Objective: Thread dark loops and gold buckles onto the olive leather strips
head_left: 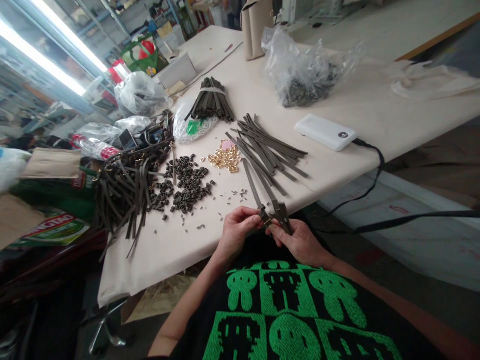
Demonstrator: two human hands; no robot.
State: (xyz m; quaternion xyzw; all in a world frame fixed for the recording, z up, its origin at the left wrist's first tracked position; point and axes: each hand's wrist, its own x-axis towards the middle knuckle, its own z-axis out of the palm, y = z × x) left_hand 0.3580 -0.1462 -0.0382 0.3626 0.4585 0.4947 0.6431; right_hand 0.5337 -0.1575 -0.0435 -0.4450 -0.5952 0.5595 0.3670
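Observation:
At the table's front edge, both my hands hold a dark grey-brown strap, whose long end points away from me over the table. My left hand pinches the strap between thumb and fingertips. Close beside it, my right hand is closed on the strap's near end, where a small gold buckle seems to sit, partly hidden by fingers. More straps stick out of my right hand. Ahead lie a fan of loose straps, a heap of gold buckles and a pile of small dark loops.
A banded strap bundle stands behind the buckles. Finished-looking straps hang over the left edge. A white power bank with a black cable lies right, below a clear plastic bag. A beige bag stands at the back.

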